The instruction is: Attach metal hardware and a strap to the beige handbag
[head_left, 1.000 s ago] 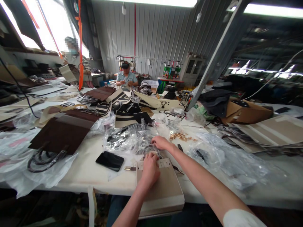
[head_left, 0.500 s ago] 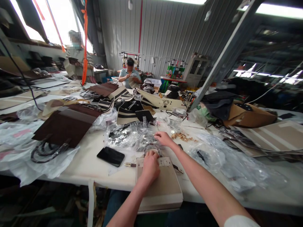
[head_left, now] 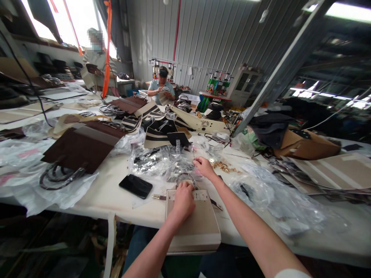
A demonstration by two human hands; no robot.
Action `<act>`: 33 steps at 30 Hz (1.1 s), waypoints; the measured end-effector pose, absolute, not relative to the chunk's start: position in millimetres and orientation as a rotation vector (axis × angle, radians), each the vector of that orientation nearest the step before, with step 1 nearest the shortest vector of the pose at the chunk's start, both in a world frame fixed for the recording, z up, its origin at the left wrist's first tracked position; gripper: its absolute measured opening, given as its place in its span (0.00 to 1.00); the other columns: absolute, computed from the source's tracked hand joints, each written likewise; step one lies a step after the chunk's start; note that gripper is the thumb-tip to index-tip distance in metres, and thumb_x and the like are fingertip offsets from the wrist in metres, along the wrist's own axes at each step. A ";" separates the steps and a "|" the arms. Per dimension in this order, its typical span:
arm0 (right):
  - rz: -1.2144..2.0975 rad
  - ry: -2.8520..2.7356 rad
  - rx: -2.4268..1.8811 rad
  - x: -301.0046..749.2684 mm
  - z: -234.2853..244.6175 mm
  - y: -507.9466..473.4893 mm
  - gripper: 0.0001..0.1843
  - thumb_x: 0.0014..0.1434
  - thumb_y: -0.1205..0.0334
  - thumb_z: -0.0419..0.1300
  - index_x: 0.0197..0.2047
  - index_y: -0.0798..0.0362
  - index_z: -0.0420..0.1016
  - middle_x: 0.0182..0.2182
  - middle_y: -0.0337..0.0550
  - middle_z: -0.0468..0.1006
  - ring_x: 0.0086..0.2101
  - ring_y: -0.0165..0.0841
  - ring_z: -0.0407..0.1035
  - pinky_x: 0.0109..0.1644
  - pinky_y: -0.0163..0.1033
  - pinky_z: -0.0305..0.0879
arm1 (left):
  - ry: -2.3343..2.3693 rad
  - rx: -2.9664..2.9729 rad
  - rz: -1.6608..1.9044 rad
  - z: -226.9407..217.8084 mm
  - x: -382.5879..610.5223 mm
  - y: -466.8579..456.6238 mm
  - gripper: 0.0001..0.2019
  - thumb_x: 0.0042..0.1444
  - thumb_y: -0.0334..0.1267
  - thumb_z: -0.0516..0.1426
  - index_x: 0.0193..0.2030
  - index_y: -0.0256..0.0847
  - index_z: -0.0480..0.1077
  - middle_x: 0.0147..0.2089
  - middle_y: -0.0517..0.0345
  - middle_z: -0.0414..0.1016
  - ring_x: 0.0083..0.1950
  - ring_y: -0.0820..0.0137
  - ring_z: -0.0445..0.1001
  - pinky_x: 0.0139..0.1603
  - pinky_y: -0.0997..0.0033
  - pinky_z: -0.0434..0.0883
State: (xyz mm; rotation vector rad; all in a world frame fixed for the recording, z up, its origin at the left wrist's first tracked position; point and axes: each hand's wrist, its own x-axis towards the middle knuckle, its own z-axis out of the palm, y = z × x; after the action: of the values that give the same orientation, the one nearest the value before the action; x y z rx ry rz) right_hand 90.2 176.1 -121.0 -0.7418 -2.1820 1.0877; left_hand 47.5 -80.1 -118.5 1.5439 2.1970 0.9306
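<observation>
A flat beige bag (head_left: 194, 226) lies at the near edge of the white table (head_left: 107, 200), overhanging it slightly. My left hand (head_left: 183, 201) is closed on the bag's top edge, where a curved handle (head_left: 184, 177) sticks out. My right hand (head_left: 204, 167) reaches past the bag into the crinkled clear plastic bags (head_left: 158, 164), its fingers pinched together on something I cannot make out. A heap of small gold fittings (head_left: 222, 166) lies just right of that hand.
A black phone (head_left: 135, 186) lies left of the bag, a small tool (head_left: 159, 197) beside it. Brown bag panels (head_left: 82, 146) and black handles (head_left: 58, 175) fill the left. Striped bags (head_left: 158, 137), a cardboard box (head_left: 304, 144) and more plastic (head_left: 278, 204) crowd the table. Two other people work at the far side.
My right hand has moved a little farther away from me into the plastic bags. My left hand stays on the bag's top edge. The view has tilted slightly.
</observation>
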 end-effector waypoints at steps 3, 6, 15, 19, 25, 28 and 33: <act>0.995 -2.207 -0.763 89.8 -123.5 174.6 0.18 0.62 0.47 0.61 0.44 0.51 0.83 0.35 0.44 0.85 0.36 0.40 0.76 0.45 0.43 0.73 | 2.201 1.548 0.919 -119.3 47.4 -80.2 0.19 0.59 0.23 0.57 0.53 0.40 0.81 0.57 0.42 0.77 0.62 0.51 0.73 0.65 0.53 0.72; 0.927 -2.247 -0.761 89.3 -126.3 172.5 0.20 0.63 0.49 0.62 0.51 0.51 0.84 0.36 0.44 0.85 0.36 0.41 0.77 0.45 0.43 0.73 | 2.203 1.551 0.919 -121.0 47.4 -80.0 0.19 0.60 0.23 0.57 0.53 0.40 0.81 0.58 0.42 0.77 0.62 0.51 0.73 0.65 0.53 0.72; 0.864 -2.324 -0.744 91.1 -126.8 170.4 0.17 0.65 0.54 0.63 0.53 0.50 0.86 0.36 0.44 0.86 0.36 0.41 0.79 0.45 0.42 0.75 | 2.197 1.559 0.914 -121.6 47.3 -81.2 0.18 0.61 0.24 0.57 0.53 0.40 0.80 0.58 0.42 0.77 0.63 0.51 0.73 0.67 0.53 0.72; 0.895 -2.335 -0.718 92.0 -130.6 169.4 0.18 0.66 0.58 0.62 0.56 0.51 0.84 0.37 0.44 0.86 0.36 0.41 0.81 0.43 0.41 0.77 | 2.194 1.564 0.921 -121.6 47.1 -81.1 0.17 0.61 0.24 0.57 0.53 0.40 0.80 0.58 0.41 0.77 0.63 0.50 0.72 0.67 0.52 0.72; 0.871 -2.425 -0.611 91.9 -127.4 167.3 0.19 0.67 0.64 0.61 0.58 0.53 0.85 0.43 0.48 0.87 0.44 0.42 0.82 0.55 0.46 0.79 | 2.180 1.550 0.934 -122.1 46.8 -81.2 0.18 0.62 0.23 0.56 0.53 0.42 0.80 0.58 0.42 0.76 0.63 0.50 0.73 0.67 0.51 0.72; 0.846 -2.531 -0.501 93.1 -120.7 166.7 0.18 0.64 0.69 0.64 0.55 0.50 0.87 0.50 0.49 0.88 0.50 0.43 0.81 0.64 0.47 0.75 | 2.174 1.546 0.936 -120.5 46.8 -82.2 0.18 0.61 0.23 0.57 0.54 0.41 0.80 0.59 0.42 0.77 0.63 0.50 0.72 0.67 0.51 0.72; 0.866 -2.588 -0.433 93.6 -113.5 164.0 0.21 0.61 0.72 0.65 0.56 0.50 0.88 0.53 0.50 0.88 0.53 0.43 0.81 0.66 0.47 0.75 | 2.182 1.559 0.927 -121.3 47.0 -82.4 0.18 0.61 0.24 0.56 0.53 0.41 0.80 0.59 0.41 0.77 0.64 0.49 0.72 0.67 0.51 0.71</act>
State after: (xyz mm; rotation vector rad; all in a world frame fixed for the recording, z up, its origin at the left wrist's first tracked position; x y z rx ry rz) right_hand 93.6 164.0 -113.5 -0.4328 -2.5880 0.8662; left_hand 47.0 -82.4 -121.3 1.5587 2.1821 0.9266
